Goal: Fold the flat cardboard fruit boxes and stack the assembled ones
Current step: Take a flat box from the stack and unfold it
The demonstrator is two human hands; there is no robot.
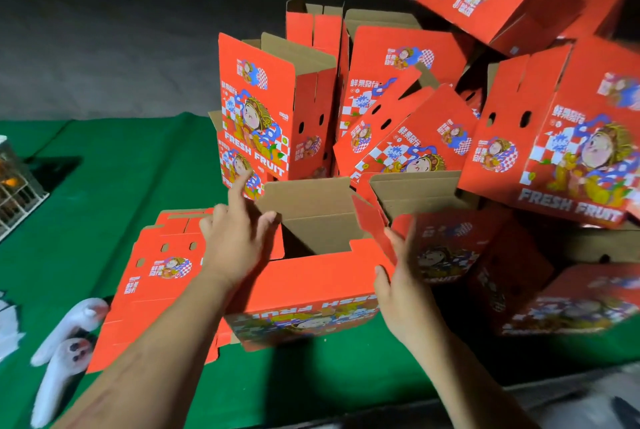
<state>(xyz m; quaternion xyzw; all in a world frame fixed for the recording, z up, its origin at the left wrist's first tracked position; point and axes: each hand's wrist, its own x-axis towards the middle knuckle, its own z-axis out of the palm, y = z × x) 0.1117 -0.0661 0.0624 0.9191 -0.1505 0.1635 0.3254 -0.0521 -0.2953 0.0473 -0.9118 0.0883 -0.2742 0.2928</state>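
Note:
A half-formed red fruit box (304,293) stands open-topped on the green table, its brown inside showing. My left hand (232,238) touches its left wall with the index finger stretched out and the other fingers loosely spread. My right hand (401,272) lies flat against the box's right side flap (372,224), fingers straight. Under and left of the box lies a pile of flat red blanks (152,276). Behind and to the right, several assembled red boxes (273,109) are heaped in a leaning stack.
The table is covered in green cloth (104,186). White gloves (69,335) lie at the front left. A white wire basket (17,193) sits at the left edge. More boxes (581,300) lie tumbled at the right. The table's front edge runs along the bottom right.

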